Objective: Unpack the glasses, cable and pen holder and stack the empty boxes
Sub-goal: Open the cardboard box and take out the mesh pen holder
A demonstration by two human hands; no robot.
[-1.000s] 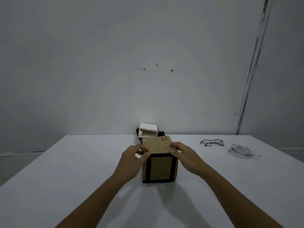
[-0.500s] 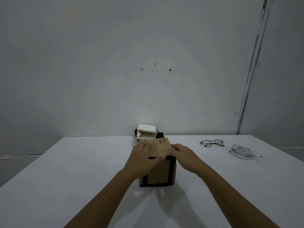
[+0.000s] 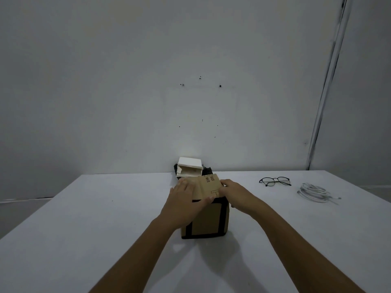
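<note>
One brown box (image 3: 206,219), white table (image 3: 84,229), grey wall (image 3: 127,81)

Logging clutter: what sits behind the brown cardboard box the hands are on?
A white box with its lid raised, and a black thing beside or under it. The brown cardboard box, left hand and right hand hide their lower parts; the black thing is unidentifiable.
</note>
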